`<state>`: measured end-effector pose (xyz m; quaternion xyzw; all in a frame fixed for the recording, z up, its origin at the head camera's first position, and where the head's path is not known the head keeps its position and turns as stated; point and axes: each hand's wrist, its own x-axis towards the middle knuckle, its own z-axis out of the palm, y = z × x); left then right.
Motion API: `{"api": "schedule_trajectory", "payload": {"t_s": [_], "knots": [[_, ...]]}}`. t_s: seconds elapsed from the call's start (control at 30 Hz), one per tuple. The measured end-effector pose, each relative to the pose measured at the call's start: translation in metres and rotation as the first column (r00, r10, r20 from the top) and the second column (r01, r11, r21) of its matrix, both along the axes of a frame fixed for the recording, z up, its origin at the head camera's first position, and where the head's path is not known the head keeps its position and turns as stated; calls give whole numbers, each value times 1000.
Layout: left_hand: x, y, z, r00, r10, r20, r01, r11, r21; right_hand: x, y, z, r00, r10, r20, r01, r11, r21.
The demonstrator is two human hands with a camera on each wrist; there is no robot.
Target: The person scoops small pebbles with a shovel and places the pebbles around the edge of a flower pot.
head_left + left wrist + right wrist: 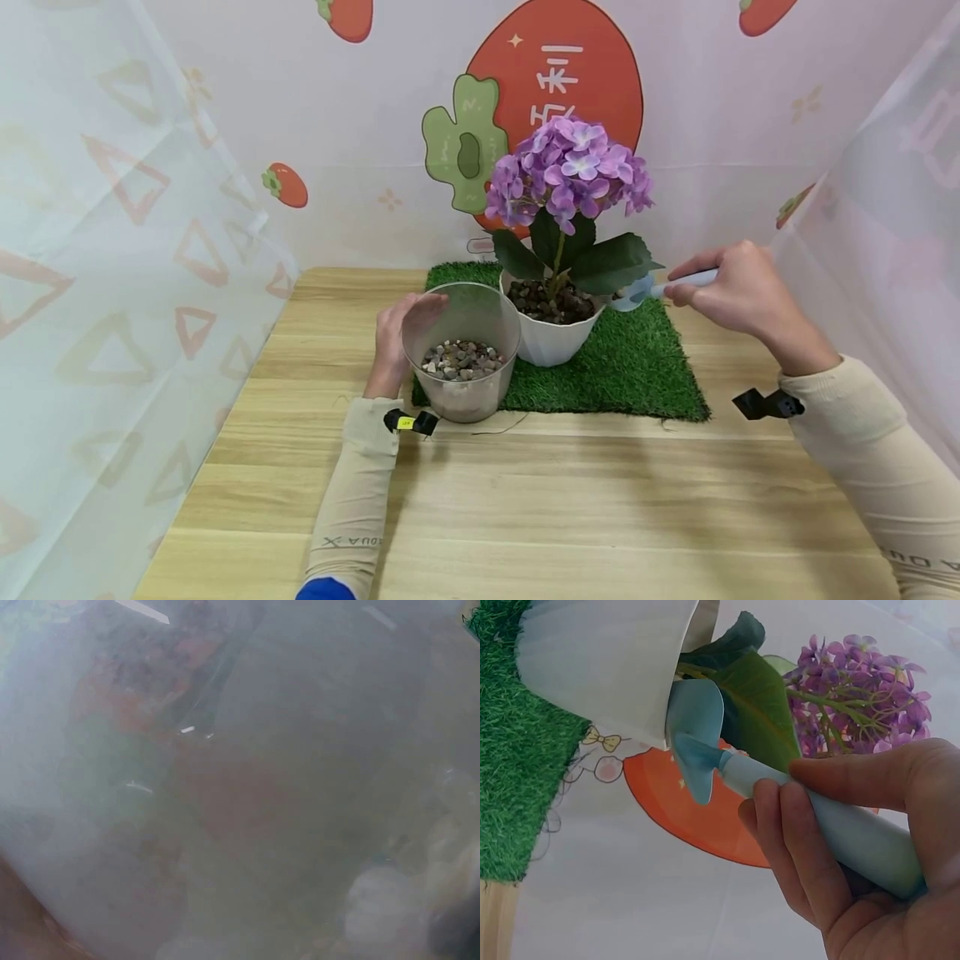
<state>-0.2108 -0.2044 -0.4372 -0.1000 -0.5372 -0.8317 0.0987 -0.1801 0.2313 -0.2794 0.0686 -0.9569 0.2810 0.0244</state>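
My right hand (738, 287) grips the pale blue handle of a small garden trowel (697, 739). The trowel's blade is at the right rim of a white flower pot (551, 342). Pebbly brown filling (551, 302) lies in the pot, round the stem of a purple hydrangea (570, 171) with broad dark green leaves. To the left of the pot stands a clear plastic tub (468, 404) with small mixed pebbles (462, 360) at its bottom. My left hand (390, 342) holds the tub from its left side, fingers round the back. The tub's wall fills the left wrist view.
A green artificial grass mat (637, 375) lies under the pot, on a light wooden table (525, 500). Behind the table hangs a white cloth (360, 217) printed with strawberries, and pale sheets (150, 275) close off both sides.
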Motion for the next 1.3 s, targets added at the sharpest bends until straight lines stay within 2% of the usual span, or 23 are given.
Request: {"api": "schedule_trajectory", "payload": {"t_s": [0.23, 0.43, 1.03, 1.3], "knots": [[0, -1, 0, 1000, 19, 10, -19, 1000, 16, 5, -7, 2, 997, 38, 61, -38, 999, 0], [0, -2, 1, 1000, 24, 8, -24, 1000, 18, 5, -15, 4, 996, 65, 56, -67, 998, 22], [0, -1, 1, 1000, 18, 15, -17, 1000, -12, -2, -32, 18, 982, 135, 136, -142, 989, 51], [0, 1, 1, 1000, 28, 4, -28, 1000, 7, 0, -34, 25, 979, 143, 147, -154, 986, 66]]}}
